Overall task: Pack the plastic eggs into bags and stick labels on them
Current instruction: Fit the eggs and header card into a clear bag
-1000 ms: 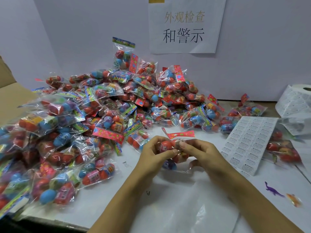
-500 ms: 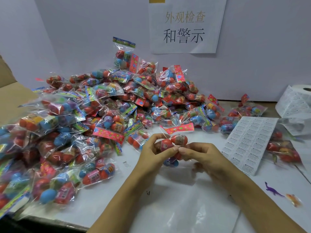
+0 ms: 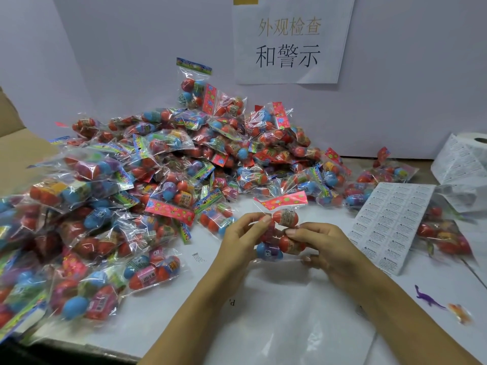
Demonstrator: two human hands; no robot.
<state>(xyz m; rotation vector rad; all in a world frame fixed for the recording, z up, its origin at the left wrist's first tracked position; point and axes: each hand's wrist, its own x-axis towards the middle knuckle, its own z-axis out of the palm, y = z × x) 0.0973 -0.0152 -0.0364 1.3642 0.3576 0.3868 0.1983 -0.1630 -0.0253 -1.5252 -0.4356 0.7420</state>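
**Both hands on one bag of eggs at mid-counter**

A heap of packed egg bags (image 3: 147,196) crowds the counter's (image 3: 163,312) left edge. The left hand (image 3: 237,241) and right hand (image 3: 324,246) each hold a pinching grip on the clear bag of plastic eggs (image 3: 284,233). Bare counter lies below; the label sheet (image 3: 390,222) sits just right.

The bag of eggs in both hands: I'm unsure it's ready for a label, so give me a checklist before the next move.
1. Bag of eggs held off the table: ok.
2. Left hand and right hand both grip it: ok.
3. Pink header strip on top: ok.
4. Label sheet beside the right hand: ok.
5. Label already on this bag: cannot tell.
6. A hand free to peel a label: not ok.
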